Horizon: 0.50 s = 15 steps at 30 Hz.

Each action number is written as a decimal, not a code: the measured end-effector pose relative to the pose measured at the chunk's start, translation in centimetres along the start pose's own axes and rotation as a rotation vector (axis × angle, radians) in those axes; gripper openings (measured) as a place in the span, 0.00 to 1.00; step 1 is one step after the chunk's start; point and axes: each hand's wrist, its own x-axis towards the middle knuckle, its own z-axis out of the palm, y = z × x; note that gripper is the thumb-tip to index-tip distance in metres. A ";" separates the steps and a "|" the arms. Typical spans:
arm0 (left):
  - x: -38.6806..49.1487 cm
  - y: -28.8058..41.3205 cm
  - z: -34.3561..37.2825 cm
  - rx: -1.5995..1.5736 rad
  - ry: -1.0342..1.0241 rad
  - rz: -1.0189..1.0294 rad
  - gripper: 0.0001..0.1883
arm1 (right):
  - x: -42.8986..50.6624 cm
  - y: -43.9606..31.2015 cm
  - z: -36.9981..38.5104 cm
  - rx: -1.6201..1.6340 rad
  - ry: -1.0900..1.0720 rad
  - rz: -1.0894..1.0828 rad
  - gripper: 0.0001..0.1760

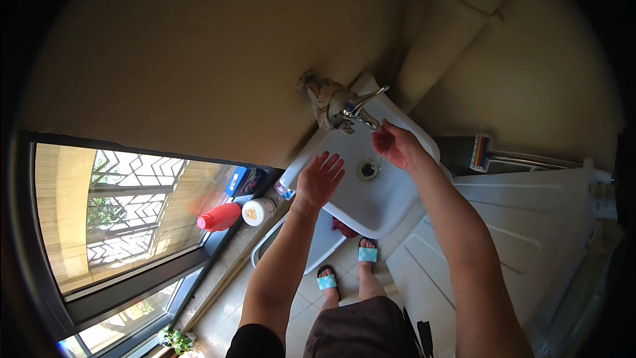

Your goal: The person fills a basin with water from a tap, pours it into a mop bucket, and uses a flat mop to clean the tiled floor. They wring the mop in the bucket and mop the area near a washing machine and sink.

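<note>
A white sink (pixel 343 214) fixed in the corner lies before me. My left hand (pixel 320 179) is held over its left side, fingers apart, with nothing in it. Close to the spout tip of a metal single-lever faucet (pixel 365 117) is my right hand (pixel 395 144), its fingers curved and no object seen in it. The faucet's lever (pixel 372 94) points up to the right, and a loose beige wrapping (pixel 328 102) covers the body. Below the hands is the round drain (pixel 367 170), with what looks like splashing water at its right edge.
On the window ledge at left stand a red bottle (pixel 221 217), a white round container (pixel 258 212) and a blue box (pixel 243 181). A basin (pixel 318 253) sits under the sink. At right are a squeegee-like mop head (pixel 480 152) and a white ridged panel (pixel 512 199).
</note>
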 end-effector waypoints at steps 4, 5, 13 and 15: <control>4.6 -3.3 1.0 0.042 -0.135 -0.037 0.22 | 1.5 0.9 0.5 0.192 -0.112 -0.050 0.17; 5.8 -3.8 1.8 -0.024 -0.204 -0.075 0.19 | 1.6 0.9 0.7 0.192 -0.132 -0.007 0.18; 9.1 -4.8 7.8 0.267 0.044 -0.051 0.15 | -0.3 0.0 2.7 0.053 -0.170 -0.039 0.26; 8.4 -5.0 8.3 0.354 0.144 0.050 0.18 | -0.6 0.1 3.3 0.021 -0.022 -0.040 0.26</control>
